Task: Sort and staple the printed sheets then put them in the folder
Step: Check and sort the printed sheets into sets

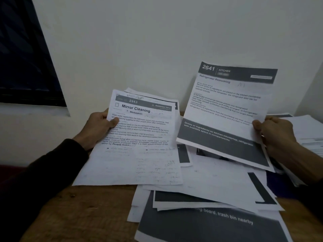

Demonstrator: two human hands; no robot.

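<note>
the left hand [97, 127] is gripping a small sheaf of printed sheets, its thumb curled over the left edge of the top "mirror cleaning" sheet [139, 137] and its fingers hidden behind. the right hand [274, 131] is pinching the right edge of the "refrigerator restocking" sheet [227, 109], thumb in front, and is holding it tilted up above the loose pile of sheets [206, 186] that is lying on the wooden table [78, 206] below and between both sets of fingers. another paper stack [307, 130] is lying just behind the right hand.
</note>
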